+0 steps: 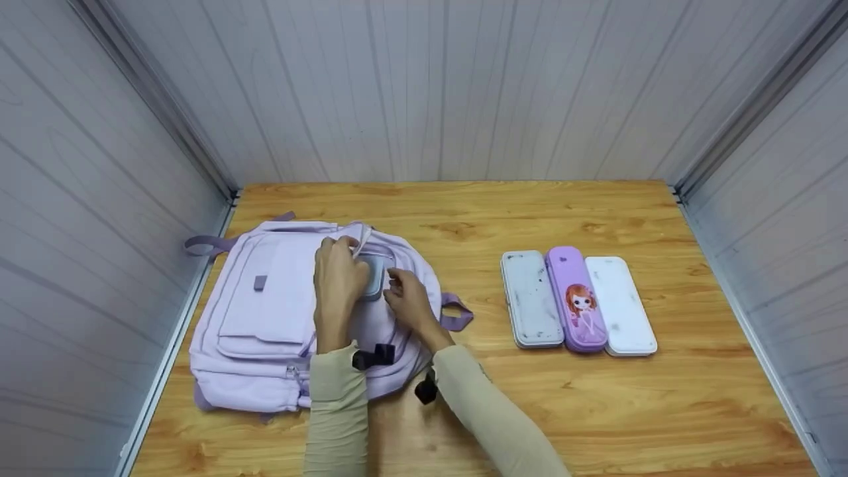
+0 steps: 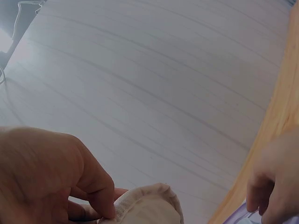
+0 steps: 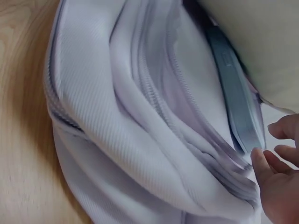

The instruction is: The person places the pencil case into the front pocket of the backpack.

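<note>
A pale lilac backpack (image 1: 265,318) lies on the table at the left, its front pocket unzipped. My left hand (image 1: 338,281) pinches the pocket's fabric edge (image 2: 149,203) between thumb and fingers and holds it raised. A grey-blue pencil case (image 1: 376,281) sticks partly out of the pocket opening, its other end hidden inside and behind my left hand. In the right wrist view the case (image 3: 236,93) stands on its narrow side between the zipper edges. My right hand (image 1: 412,301) is at the case's outer end, fingertips right by it and thumb apart from the fingers.
To the right, side by side on the table (image 1: 457,411), lie a grey case (image 1: 532,298), a purple pencil case with a cartoon girl (image 1: 576,298) and a white case (image 1: 621,308). A purple strap loop (image 1: 457,313) extends from the backpack. Panel walls enclose the table.
</note>
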A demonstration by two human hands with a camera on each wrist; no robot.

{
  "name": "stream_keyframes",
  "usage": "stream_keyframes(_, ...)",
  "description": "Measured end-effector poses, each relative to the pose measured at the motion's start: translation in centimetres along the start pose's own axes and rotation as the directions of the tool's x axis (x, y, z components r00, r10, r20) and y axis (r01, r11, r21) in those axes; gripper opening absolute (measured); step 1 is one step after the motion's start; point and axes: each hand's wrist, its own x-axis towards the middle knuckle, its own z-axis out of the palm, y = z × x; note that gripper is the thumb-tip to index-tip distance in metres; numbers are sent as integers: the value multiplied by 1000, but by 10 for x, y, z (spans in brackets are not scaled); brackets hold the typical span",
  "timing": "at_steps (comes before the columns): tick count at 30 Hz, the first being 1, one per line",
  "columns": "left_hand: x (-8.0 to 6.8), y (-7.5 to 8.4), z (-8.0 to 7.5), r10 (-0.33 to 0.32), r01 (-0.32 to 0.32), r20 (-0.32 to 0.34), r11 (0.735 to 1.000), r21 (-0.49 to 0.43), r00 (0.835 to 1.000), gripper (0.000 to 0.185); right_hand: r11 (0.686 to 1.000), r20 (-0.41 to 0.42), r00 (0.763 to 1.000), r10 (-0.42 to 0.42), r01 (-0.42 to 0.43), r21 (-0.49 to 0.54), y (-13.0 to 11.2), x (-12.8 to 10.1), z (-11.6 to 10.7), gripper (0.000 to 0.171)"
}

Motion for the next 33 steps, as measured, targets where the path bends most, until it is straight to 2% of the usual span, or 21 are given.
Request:
stream_keyframes(5, 0, 0, 1, -2, 2, -4, 1000, -4, 1000, 40, 1000, -71, 997, -3, 3, -13, 5, -5, -16, 38)
stream_keyframes(13, -1, -1, 2, -16, 16, -2, 1000, -14, 1000, 40, 992, -161, 987, 27, -7, 124, 14, -18, -41, 36)
stream_keyframes(20, -1, -1, 2, -9, 9, -3, 1000, -18, 1000, 40, 986, -220, 972, 80, -45, 159, -6, -39, -68, 35)
stream_keyframes(24, -2, -2, 2, -10, 10, -2, 1000, -20, 1000, 41, 984, -263, 958, 112, -70, 165, -10, -50, -81, 35)
stream_keyframes(33, -3, -1, 1, -7, 7, 6, 999, -33, 1000, 42, 987, -389, 913, 119, -66, 146, 0, -69, -102, 38)
